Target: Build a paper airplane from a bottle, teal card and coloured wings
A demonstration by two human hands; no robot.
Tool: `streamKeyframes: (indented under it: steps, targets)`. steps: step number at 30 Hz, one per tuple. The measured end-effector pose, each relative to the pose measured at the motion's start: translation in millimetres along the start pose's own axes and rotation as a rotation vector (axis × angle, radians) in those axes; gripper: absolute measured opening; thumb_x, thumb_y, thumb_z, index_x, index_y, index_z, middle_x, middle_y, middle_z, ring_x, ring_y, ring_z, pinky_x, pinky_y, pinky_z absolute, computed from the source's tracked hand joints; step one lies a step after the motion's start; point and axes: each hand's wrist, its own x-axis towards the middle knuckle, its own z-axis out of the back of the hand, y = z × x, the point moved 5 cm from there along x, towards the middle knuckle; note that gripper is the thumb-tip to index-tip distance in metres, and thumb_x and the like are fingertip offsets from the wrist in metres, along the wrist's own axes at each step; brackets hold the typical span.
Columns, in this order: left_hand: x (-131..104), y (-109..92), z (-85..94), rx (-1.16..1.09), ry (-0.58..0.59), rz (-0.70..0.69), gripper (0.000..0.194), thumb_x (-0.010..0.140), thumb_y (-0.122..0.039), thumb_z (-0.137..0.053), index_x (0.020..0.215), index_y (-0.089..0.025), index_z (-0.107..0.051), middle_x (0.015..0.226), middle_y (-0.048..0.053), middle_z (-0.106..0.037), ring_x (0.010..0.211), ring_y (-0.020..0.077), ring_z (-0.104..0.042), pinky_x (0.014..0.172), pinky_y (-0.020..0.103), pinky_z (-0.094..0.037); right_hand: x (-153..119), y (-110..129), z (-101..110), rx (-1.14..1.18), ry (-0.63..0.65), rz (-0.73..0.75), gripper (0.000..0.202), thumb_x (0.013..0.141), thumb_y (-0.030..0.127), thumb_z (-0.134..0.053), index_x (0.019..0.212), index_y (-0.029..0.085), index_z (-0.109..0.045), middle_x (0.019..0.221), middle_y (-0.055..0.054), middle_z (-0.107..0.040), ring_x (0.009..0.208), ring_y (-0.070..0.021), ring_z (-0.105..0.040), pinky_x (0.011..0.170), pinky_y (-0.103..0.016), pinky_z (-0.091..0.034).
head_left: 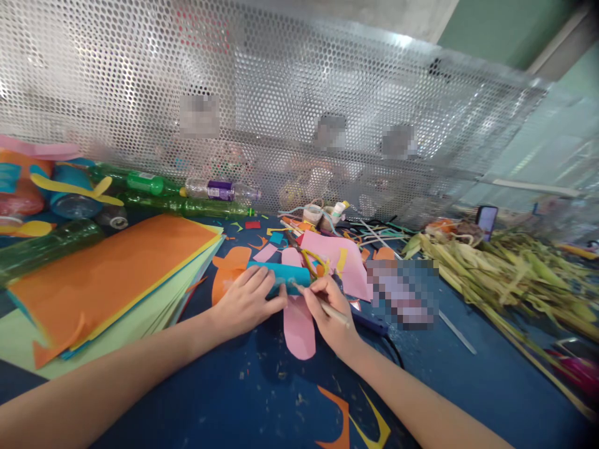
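In the middle of the table lies a blue paper-covered cylinder (pixel 299 274), on its side. My left hand (pixel 250 296) rests over its left part, fingers on top and thumb along the near side, holding it steady. A pale, slim pen-like stick (pixel 334 312) is pinched in my right hand (pixel 330 308), its tip at the cylinder's near right side. Orange paper (pixel 233 259) shows beyond and left of my left hand. A rounded pink paper strip (pixel 299 330) sticks out from under the cylinder towards me. Yellow-handled scissors (pixel 311 259) lie just behind.
Stacked coloured paper (pixel 116 268) and plastic bottles (pixel 187 204) occupy the left. Pink paper (pixel 346 262), scraps and small cups (pixel 312 215) lie behind my hands. A glue gun (pixel 369 321) is near my right wrist. Corn husks (pixel 505 268) cover the right; a perforated metal screen (pixel 281 106) stands behind.
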Motion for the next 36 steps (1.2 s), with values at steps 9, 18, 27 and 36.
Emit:
streamKeyframes:
  steps: [9, 18, 27, 36]
  targets:
    - [-0.2, 0.5, 0.5, -0.038, -0.012, -0.001, 0.016, 0.085, -0.019, -0.055, 0.1, -0.023, -0.059, 0.094, 0.01, -0.063, 0.096, 0.023, -0.059, 0.088, 0.04, -0.046, 0.6, 1.1, 0.0, -0.001, 0.002, -0.011, 0.018, 0.089, 0.03, -0.051, 0.074, 0.022, -0.042, 0.065, 0.003, -0.045, 0.054, -0.0122, -0.044, 0.052, -0.026, -0.039]
    - [0.0, 0.4, 0.2, -0.037, -0.016, -0.004, 0.017, 0.085, -0.019, -0.055, 0.101, -0.022, -0.059, 0.094, 0.01, -0.063, 0.095, 0.0234, -0.059, 0.088, 0.04, -0.046, 0.1, -2.2, -0.3, 0.009, 0.006, -0.024, 0.02, 0.089, 0.029, -0.051, 0.073, 0.022, -0.041, 0.064, 0.003, -0.042, 0.055, -0.0122, -0.042, 0.052, -0.026, -0.037]
    - [-1.2, 0.6, -1.0, -0.005, 0.013, 0.001, 0.017, 0.086, -0.022, -0.053, 0.103, -0.024, -0.057, 0.096, 0.009, -0.062, 0.096, 0.0232, -0.059, 0.088, 0.039, -0.046, -0.2, -2.4, -0.6, 0.023, 0.008, -0.04, 0.02, 0.089, 0.032, -0.052, 0.073, 0.022, -0.043, 0.064, 0.003, -0.045, 0.055, -0.0126, -0.044, 0.052, -0.026, -0.039]
    - [1.5, 0.9, 2.8, -0.009, -0.002, -0.004, 0.022, 0.085, -0.019, -0.053, 0.106, -0.027, -0.055, 0.093, 0.008, -0.061, 0.092, 0.0229, -0.058, 0.086, 0.04, -0.046, -2.0, -3.1, 7.4, 0.178, -0.126, -0.088, 0.01, 0.093, 0.034, -0.046, 0.094, 0.023, -0.047, 0.076, 0.001, -0.054, 0.068, -0.0146, -0.055, 0.065, -0.029, -0.047]
